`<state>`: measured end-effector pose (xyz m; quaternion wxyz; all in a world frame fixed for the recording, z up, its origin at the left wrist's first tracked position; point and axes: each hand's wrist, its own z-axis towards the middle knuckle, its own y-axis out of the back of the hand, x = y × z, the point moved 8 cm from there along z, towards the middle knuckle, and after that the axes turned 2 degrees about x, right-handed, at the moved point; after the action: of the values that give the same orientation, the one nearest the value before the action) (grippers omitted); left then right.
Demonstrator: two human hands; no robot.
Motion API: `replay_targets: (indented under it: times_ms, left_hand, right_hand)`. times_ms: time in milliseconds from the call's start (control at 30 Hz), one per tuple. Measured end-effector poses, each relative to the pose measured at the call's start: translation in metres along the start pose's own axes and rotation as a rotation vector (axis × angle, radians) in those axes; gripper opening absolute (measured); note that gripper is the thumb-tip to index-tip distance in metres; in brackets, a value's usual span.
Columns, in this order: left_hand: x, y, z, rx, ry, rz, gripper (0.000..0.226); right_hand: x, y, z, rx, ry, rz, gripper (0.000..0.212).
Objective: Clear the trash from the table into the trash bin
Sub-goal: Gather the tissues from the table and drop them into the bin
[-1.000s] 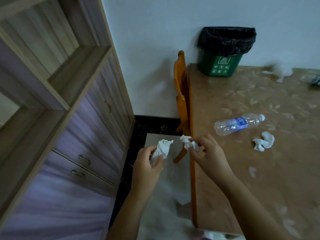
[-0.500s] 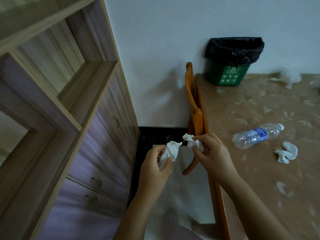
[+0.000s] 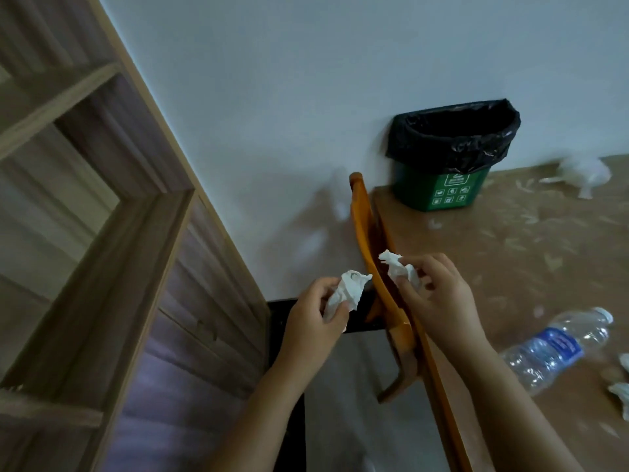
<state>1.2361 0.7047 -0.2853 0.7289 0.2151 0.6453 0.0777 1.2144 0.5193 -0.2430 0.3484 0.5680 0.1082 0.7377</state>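
My left hand (image 3: 311, 321) grips a crumpled white tissue (image 3: 349, 291), held off the table's left edge above the floor. My right hand (image 3: 439, 301) pinches a second crumpled tissue (image 3: 398, 269) at the table's left edge. The green trash bin (image 3: 442, 189) with a black liner (image 3: 456, 134) stands on the table's far left corner against the wall, beyond both hands. An empty clear plastic bottle (image 3: 558, 349) with a blue label lies on its side to the right of my right arm. More white tissue lies at the far right (image 3: 582, 172) and at the right edge (image 3: 623, 393).
The brown patterned table (image 3: 510, 253) fills the right side. An orange wooden chair back (image 3: 367, 240) leans along the table's left edge, under my right hand. A wooden shelf and drawer unit (image 3: 112, 267) stands at the left. White wall behind.
The view has swung up and left, so bin and table sit further right in the picture. Both hands keep their tissues and have risen slightly toward the bin.
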Motion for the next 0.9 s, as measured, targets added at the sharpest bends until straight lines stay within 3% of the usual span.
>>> replay_targets:
  times_ms: [300, 667, 900]
  left_hand:
    - [0.007, 0.001, 0.094, 0.072, -0.039, 0.005, 0.025]
    - [-0.004, 0.009, 0.257, 0.259, -0.195, 0.010, 0.023]
    - [-0.025, -0.036, 0.331, 0.388, -0.221, -0.047, 0.023]
  right_hand:
    - [-0.030, -0.019, 0.062, -0.011, -0.135, -0.054, 0.016]
    - [-0.035, -0.037, 0.168, -0.255, -0.260, -0.172, 0.015]
    - [-0.051, -0.009, 0.224, -0.363, -0.301, -0.243, 0.012]
